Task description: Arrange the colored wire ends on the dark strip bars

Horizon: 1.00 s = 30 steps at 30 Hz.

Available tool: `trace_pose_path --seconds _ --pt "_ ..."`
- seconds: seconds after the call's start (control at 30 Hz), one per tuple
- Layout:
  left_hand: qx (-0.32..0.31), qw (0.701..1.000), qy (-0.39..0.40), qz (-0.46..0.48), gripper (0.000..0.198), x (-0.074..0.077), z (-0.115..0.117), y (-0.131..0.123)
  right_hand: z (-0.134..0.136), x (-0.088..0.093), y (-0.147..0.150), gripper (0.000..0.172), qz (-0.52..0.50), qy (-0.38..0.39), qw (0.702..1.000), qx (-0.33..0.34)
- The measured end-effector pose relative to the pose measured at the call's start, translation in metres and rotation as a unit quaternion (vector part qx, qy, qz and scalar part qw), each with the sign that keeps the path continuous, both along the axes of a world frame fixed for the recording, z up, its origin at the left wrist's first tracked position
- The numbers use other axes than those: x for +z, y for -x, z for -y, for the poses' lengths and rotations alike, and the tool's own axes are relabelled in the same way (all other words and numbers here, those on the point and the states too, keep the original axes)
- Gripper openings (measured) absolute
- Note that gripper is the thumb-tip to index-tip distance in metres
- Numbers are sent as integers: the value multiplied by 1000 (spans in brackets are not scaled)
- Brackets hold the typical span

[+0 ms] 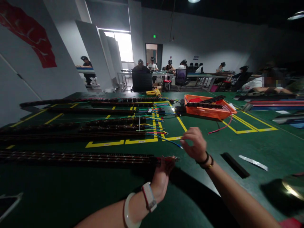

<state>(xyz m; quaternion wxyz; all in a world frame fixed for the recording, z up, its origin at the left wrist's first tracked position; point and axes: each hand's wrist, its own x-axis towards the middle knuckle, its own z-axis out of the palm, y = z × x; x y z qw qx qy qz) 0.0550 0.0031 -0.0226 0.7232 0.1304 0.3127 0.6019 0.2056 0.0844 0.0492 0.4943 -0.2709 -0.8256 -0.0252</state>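
Note:
My left hand [162, 172] grips the right end of a long dark strip [78, 157] that lies across the green table [273, 148] nearest to me. My right hand [196, 144] hovers just right of that end, fingers curled in a pinch near the tip of a blue wire [166, 139]. What the pinch holds, if anything, I cannot make out. Several more long dark strips [71, 129] lie in rows further back, with coloured wires [154, 122] fanning from their right ends.
An orange tray [209, 110] holding dark strips sits at the back right, a red wire [222, 126] trailing from it. A yellow tool [154, 92] lies at the far edge. A short black bar [235, 164] and a white strip [253, 162] lie right. People sit at distant tables.

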Motion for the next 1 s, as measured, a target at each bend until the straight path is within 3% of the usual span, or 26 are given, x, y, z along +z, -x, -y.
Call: trace_pose_path --seconds 0.1,0.27,0.4,0.53,0.63,0.73,0.8,0.93,1.0 --pt "9 1000 2 0 17 2 0 -1 3 -26 12 4 109 -38 992 50" --pt "-6 1000 18 -10 23 5 -1 0 11 -57 6 24 263 -18 963 65" --pt "-22 999 22 -15 23 8 -2 0 14 -58 -4 22 304 10 952 45" --pt "-22 999 16 -24 19 8 -2 -2 13 -55 -6 21 342 -21 938 45" --pt "-17 999 20 -30 17 6 -1 -2 13 -54 -3 19 329 -2 943 44" --pt "-14 999 30 -39 17 5 0 -1 13 -52 1 19 241 125 962 17" --pt "-19 998 34 -42 20 4 1 0 10 -50 3 22 166 248 954 16" --pt "-24 998 33 -47 25 5 1 0 1 -55 3 35 53 478 874 71" --pt "-20 998 31 -52 26 6 1 0 -5 -61 4 40 19 539 836 96"
